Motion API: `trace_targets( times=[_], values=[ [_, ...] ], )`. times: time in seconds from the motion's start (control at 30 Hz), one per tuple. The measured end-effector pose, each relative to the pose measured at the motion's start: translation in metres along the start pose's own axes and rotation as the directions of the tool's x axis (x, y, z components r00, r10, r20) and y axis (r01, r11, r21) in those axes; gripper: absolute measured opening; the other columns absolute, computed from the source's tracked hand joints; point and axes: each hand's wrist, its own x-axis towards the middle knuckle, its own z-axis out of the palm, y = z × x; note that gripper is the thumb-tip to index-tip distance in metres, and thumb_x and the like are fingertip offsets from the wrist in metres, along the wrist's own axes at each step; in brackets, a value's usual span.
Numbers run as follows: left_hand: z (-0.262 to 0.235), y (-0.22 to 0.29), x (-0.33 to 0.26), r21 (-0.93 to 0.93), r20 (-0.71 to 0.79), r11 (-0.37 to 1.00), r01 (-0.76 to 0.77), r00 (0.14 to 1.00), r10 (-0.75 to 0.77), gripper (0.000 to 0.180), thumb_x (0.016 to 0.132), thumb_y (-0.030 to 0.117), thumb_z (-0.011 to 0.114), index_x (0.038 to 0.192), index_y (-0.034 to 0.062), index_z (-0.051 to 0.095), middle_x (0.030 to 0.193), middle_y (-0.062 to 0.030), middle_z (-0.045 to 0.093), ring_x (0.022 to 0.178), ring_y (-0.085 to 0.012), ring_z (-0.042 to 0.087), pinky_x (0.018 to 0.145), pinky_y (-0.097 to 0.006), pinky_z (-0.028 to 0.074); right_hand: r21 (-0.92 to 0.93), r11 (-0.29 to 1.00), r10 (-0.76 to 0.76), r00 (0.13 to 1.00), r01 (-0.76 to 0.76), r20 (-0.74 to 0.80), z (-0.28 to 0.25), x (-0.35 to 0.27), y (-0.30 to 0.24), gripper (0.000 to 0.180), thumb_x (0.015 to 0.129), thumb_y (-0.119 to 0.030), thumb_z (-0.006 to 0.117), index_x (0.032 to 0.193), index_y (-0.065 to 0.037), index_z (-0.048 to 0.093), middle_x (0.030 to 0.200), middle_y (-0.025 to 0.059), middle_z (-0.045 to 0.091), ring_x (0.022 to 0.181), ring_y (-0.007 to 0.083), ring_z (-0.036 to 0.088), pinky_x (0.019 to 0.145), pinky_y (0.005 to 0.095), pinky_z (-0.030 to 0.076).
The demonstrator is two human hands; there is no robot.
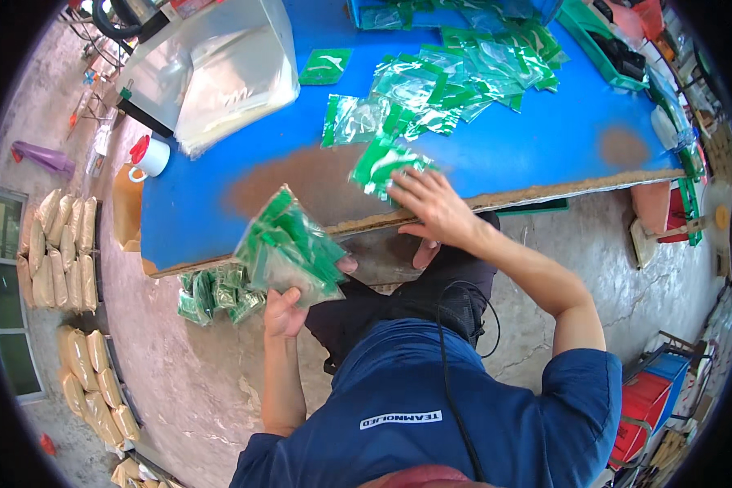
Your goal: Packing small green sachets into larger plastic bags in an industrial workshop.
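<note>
My left hand is closed around the lower end of a fanned stack of green and clear plastic bags, held up in front of the table's near edge. My right hand has its fingers stretched out, their tips on a single green and clear bag at the front of the blue table, its thumb spread away below the edge. Beyond it lies a loose, overlapping heap of similar bags. One more green bag lies apart, left of that heap.
The blue table has a worn brown edge. A grey machine carries clear plastic sheets; a white mug with a red top stands beside it. Green bundles sit below the table's left front. A green tray stands back right.
</note>
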Motion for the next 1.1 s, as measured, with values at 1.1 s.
trace_targets(
  times=[1.1],
  values=[
    [0.012, -0.027, 0.008, -0.224, -0.152, 0.974, -0.025, 0.988, -0.009, 0.055, 0.095, 0.014, 0.062, 0.144, 0.0015, 0.039, 0.141, -0.018, 0.052, 0.131, -0.0361, 0.051, 0.109, -0.055, 0.044, -0.271, 0.918, 0.266, 0.957, -0.288, -0.117, 0.05, 0.103, -0.008, 0.07, 0.09, -0.059, 0.058, 0.11, 0.009, 0.059, 0.119, 0.0277, 0.058, 0.121, 0.0373, 0.053, 0.11, 0.0563, 0.032]
  ],
)
